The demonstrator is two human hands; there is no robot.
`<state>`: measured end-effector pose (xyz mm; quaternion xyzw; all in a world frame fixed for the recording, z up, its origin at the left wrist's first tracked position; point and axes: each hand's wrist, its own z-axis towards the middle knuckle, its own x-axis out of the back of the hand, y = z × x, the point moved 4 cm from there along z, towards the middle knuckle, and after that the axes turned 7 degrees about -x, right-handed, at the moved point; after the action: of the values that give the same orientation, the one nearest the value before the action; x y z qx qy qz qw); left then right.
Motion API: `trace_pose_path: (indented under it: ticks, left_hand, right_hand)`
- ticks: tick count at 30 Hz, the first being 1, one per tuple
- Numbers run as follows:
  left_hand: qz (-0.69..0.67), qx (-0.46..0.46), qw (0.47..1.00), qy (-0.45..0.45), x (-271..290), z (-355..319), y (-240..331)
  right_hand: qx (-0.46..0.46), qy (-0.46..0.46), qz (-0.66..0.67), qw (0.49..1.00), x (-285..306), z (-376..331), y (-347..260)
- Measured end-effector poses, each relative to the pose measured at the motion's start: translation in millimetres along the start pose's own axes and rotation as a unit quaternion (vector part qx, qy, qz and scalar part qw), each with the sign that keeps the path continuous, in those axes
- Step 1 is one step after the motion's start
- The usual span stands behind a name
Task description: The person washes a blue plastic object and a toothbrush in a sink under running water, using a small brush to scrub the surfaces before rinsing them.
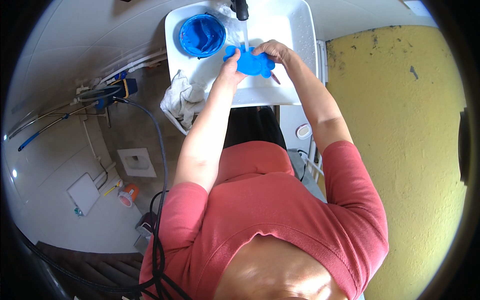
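Over the white sink [240,97] I hold a flat blue dish with a scalloped edge [254,64] in both hands. Water from the black tap [241,10] runs down onto its far edge. My left hand [231,70] grips the left side, thumb on top and fingers underneath. At the far right side, my right hand [272,50] is closed on the rim. A thin reddish-brown stick-like thing [275,78] shows just beyond the dish's right end; its other part is hidden. To the left in the sink stands a round blue tub [202,35], its inside smeared blue.
A grey-white cloth [182,100] drapes over the sink's near left corner. A black cable [161,145] hangs at my left. Further left are a squat toilet [136,162], mop handles [47,128] and an orange bucket [128,194]. A yellow wall [400,125] rises on the right.
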<state>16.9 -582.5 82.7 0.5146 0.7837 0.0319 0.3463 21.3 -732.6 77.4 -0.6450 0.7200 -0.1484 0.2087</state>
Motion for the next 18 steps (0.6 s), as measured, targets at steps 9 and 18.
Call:
trace_pose_path:
  ticks: [9,18]
  left_hand:
    - [0.022,0.019,0.999,0.027,-2.2,6.2,-6.2]
    - [-0.054,-0.002,0.997,0.048,14.5,-0.3,-4.5]
  right_hand:
    - [0.0,0.077,-0.022,0.997,0.5,9.0,10.8]
    - [0.022,0.124,-0.093,0.988,-10.5,-1.8,2.7]
